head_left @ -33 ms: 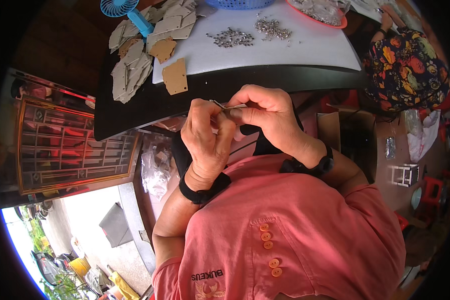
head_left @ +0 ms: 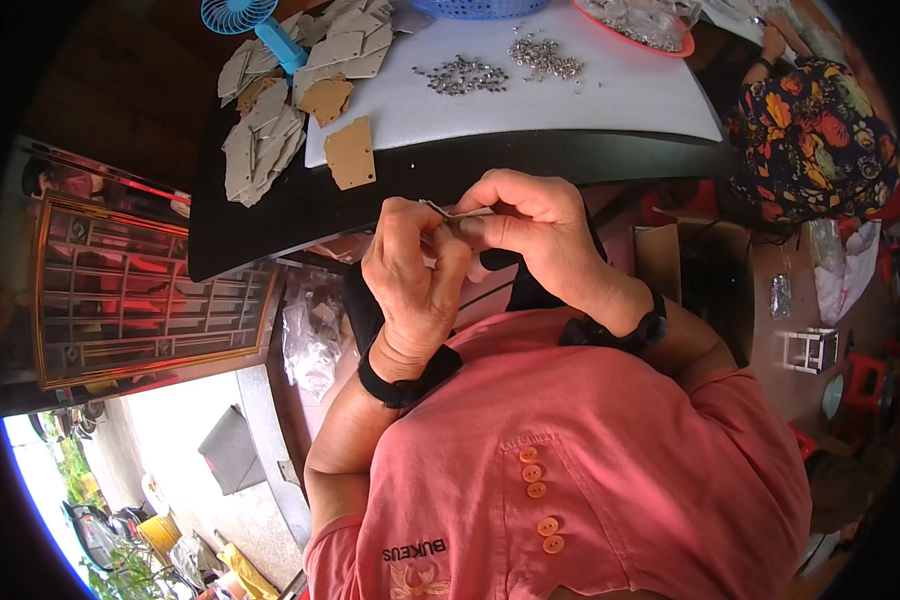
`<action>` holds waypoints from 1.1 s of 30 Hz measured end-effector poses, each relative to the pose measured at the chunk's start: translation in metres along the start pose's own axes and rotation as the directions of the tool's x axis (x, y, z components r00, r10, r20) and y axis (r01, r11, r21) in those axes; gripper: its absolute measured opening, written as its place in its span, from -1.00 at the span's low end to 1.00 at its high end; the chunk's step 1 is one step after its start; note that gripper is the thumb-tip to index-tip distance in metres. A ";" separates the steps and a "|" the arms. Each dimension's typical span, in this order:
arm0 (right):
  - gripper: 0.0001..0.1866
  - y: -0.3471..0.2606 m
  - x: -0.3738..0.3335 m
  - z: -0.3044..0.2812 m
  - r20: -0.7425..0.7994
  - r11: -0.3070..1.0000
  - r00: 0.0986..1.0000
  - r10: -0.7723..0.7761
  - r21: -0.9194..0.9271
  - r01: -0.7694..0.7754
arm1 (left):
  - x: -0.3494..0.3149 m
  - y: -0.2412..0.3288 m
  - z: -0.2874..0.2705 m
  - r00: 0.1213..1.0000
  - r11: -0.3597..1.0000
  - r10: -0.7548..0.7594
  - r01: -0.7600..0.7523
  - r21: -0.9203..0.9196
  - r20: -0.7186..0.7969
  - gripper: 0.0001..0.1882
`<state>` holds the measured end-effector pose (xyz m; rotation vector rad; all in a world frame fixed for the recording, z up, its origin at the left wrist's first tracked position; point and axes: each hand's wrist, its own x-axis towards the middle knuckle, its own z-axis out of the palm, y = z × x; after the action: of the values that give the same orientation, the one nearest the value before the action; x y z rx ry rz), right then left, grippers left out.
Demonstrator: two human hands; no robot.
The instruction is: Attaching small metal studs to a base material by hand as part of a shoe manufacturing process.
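Just beyond the table's near edge, over my lap, my left hand [head_left: 415,260] and my right hand [head_left: 530,220] meet with fingers pinched. Between their fingertips is a thin, light piece of card [head_left: 477,212], seen nearly edge-on and mostly covered by the fingers. Any small part on it is too hidden to make out. On the table nearest my left hand lies a brown card [head_left: 350,155] with small holes. Farther off, two loose heaps of small silvery metal pieces [head_left: 460,75] rest on a white foam sheet [head_left: 590,110].
Grey cards [head_left: 265,150] lie piled at the table's left, beside a blue handheld fan [head_left: 280,45]. A blue basket [head_left: 480,8] and a red tray [head_left: 685,45] of bagged parts stand at the back. To the right are an open cardboard box [head_left: 660,260] and another person [head_left: 815,140].
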<state>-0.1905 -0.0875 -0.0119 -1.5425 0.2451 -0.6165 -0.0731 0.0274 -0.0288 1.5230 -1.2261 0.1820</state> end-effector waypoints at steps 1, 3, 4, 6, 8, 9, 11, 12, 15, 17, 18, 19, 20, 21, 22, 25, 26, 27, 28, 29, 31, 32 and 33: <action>-0.95 0.000 0.000 0.000 0.000 1.000 1.000 0.012 0.011 -0.012 | 0.000 0.000 0.000 1.000 1.000 0.000 0.000 0.000 0.000 -0.81; -0.95 0.000 0.000 -0.001 0.001 1.000 1.000 0.023 0.021 -0.023 | -0.001 0.001 0.000 1.000 1.000 -0.025 0.025 -0.014 0.004 -0.81; -0.95 -0.001 0.000 -0.001 0.007 0.998 0.999 0.042 0.037 -0.043 | -0.001 0.001 -0.001 1.000 1.000 -0.024 0.024 -0.014 0.004 -0.81; -0.94 -0.003 0.000 -0.002 0.013 0.997 0.998 0.061 0.053 -0.061 | -0.001 0.001 -0.002 0.999 0.999 -0.031 0.032 -0.028 0.011 -0.82; -0.93 -0.005 0.000 -0.003 0.016 0.991 0.993 0.120 0.063 -0.120 | -0.001 -0.001 -0.002 1.000 0.999 -0.018 0.019 -0.039 0.010 -0.83; -0.93 -0.004 0.000 -0.003 0.015 0.991 0.993 0.119 0.063 -0.120 | -0.001 -0.001 -0.002 1.000 0.999 -0.005 0.006 -0.050 0.009 -0.84; -0.93 -0.003 0.001 -0.003 0.002 0.991 0.995 0.104 0.082 -0.104 | -0.003 -0.002 -0.001 0.998 0.995 -0.059 0.059 -0.083 -0.003 -0.86; -0.93 -0.003 0.001 -0.003 0.002 0.991 0.995 0.103 0.081 -0.103 | -0.004 -0.002 -0.001 0.993 0.987 -0.114 0.112 -0.117 -0.013 -0.89; -0.93 -0.002 0.001 -0.003 -0.001 0.989 0.996 0.094 0.112 -0.093 | -0.006 -0.004 0.002 0.977 0.963 -0.211 0.205 -0.176 -0.016 -0.93; -0.94 0.001 0.002 -0.004 -0.028 0.994 0.994 0.103 -0.018 -0.104 | -0.005 -0.001 -0.001 0.980 0.970 -0.200 0.199 -0.141 0.002 -0.92; -0.94 0.002 0.003 -0.005 -0.027 0.995 0.994 0.103 -0.017 -0.103 | -0.004 0.001 -0.002 0.982 0.976 -0.189 0.190 -0.102 0.021 -0.92; -0.95 0.002 0.003 -0.005 -0.023 0.997 0.998 0.055 -0.046 -0.056 | -0.003 0.003 -0.001 0.982 0.977 -0.189 0.190 -0.100 0.022 -0.92; -0.95 0.002 0.004 -0.005 -0.018 0.997 1.000 0.008 -0.076 -0.010 | -0.002 0.004 -0.001 0.991 0.989 -0.136 0.137 -0.064 0.006 -0.92; -0.95 0.004 0.005 -0.004 -0.018 0.997 1.000 0.009 -0.076 -0.010 | -0.002 0.004 0.000 0.996 0.996 -0.083 0.083 -0.030 -0.007 -0.92; -0.96 0.008 0.006 -0.002 -0.040 0.996 0.998 -0.048 -0.072 0.045 | -0.001 0.003 0.000 0.996 0.996 -0.083 0.083 -0.030 -0.006 -0.92; -0.95 0.008 0.007 -0.002 -0.043 0.991 0.994 -0.105 -0.083 0.101 | -0.002 0.001 0.000 0.999 0.999 -0.038 0.038 0.004 -0.001 -0.90; -0.96 0.007 0.007 -0.003 -0.024 0.990 0.994 -0.107 -0.097 0.104 | -0.001 0.000 0.000 1.000 1.000 -0.004 0.004 0.020 0.002 -0.86; -0.96 0.006 0.007 -0.003 -0.023 0.990 0.994 -0.107 -0.097 0.104 | 0.000 0.000 0.000 1.000 0.999 0.029 -0.030 0.037 0.005 -0.82; -0.96 0.006 0.007 -0.003 -0.011 0.988 0.995 -0.104 -0.114 0.102 | 0.000 -0.002 0.002 1.000 0.999 0.029 -0.029 0.037 0.004 -0.82; -0.96 0.005 0.007 -0.004 0.001 0.986 0.995 -0.101 -0.130 0.100 | 0.000 -0.005 0.003 0.997 0.994 0.079 -0.079 0.074 0.009 -0.78; -0.95 0.001 0.007 -0.005 0.017 0.984 0.995 -0.098 -0.146 0.099 | 0.000 -0.006 0.006 0.992 0.986 0.127 -0.128 0.111 0.015 -0.73; -0.95 0.000 0.007 -0.005 0.032 0.982 0.995 -0.096 -0.162 0.100 | 0.001 -0.006 0.006 0.991 0.985 0.130 -0.131 0.117 0.011 -0.73; -0.95 0.000 0.007 -0.005 0.031 0.982 0.995 -0.095 -0.162 0.099 | 0.002 -0.005 0.006 0.991 0.983 0.133 -0.133 0.123 0.009 -0.72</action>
<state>-0.1874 -0.0950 -0.0107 -1.7270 0.2077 -0.6678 -0.0714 0.0205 -0.0333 1.5465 -1.3386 0.3512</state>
